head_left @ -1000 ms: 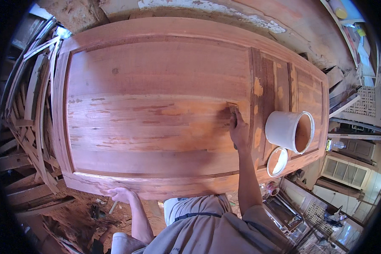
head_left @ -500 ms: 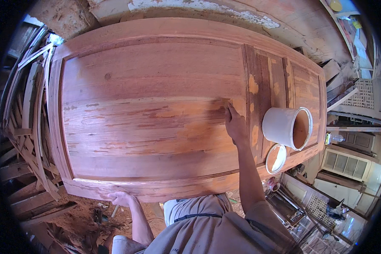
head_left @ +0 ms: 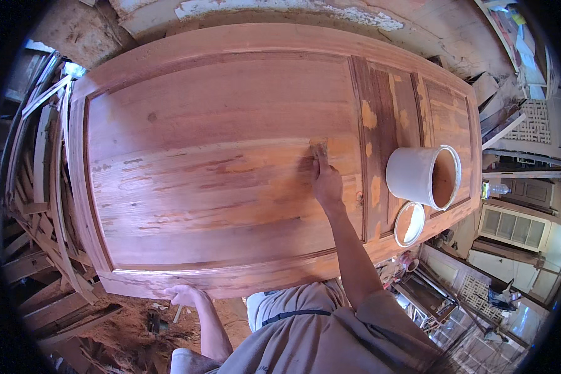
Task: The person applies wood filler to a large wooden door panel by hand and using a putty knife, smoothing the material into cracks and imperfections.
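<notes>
The right hand is closed around a small flat tool, its fingers hiding most of it; the tool's far end is at the surface of a large panelled wooden door, which lies flat beneath this hand and stretches well out to its left; orange-brown filler is smeared over the wood directly left of the fingers, thinning into streaks farther left; more orange patches mark the moulding to the hand's right.

The left hand is at the door's near edge, well to the left of the right hand and closer to the body; its fingers point leftward, and I cannot tell whether it grips the edge or only rests there.

To the right of the right hand, on the door, is an open white bucket, brownish inside; just beside it, on the side nearer the body, is a round white lid with an orange-tan smear; beyond the left hand, farther left, long wood scraps are heaped; sawdust-like debris covers the ground below that hand.
</notes>
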Demonstrator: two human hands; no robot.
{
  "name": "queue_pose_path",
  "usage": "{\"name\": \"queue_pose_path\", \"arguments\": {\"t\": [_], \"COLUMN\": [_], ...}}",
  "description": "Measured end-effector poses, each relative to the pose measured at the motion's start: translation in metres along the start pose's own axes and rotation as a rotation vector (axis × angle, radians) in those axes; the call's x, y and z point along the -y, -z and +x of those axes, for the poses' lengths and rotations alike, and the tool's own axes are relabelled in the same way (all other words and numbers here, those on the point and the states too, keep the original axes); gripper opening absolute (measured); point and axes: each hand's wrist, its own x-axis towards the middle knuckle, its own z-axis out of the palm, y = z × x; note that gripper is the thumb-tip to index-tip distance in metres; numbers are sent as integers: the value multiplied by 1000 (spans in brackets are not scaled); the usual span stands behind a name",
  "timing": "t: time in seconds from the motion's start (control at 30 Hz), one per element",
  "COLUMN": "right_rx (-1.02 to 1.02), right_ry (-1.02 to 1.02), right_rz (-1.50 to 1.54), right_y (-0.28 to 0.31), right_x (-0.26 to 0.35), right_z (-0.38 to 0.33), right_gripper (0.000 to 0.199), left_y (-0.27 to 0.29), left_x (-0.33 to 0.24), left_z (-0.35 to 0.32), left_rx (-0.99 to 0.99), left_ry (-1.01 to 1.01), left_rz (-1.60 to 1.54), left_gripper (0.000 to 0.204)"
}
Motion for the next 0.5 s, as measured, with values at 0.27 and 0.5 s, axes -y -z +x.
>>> {"name": "queue_pose_path", "arguments": {"t": [0.27, 0.5], "right_rx": [76, 130], "right_ry": [-64, 90], "right_rz": [41, 170], "right_y": [-7, -3], "right_x": [17, 17], "right_z": [0, -16], "right_gripper": [46, 50], "left_y": [-3, -1], "left_x": [10, 12], "left_z": [12, 18], "left_rx": [61, 34], "left_ry": [10, 7], "left_rz": [-5, 40], "left_gripper": [91, 91]}}
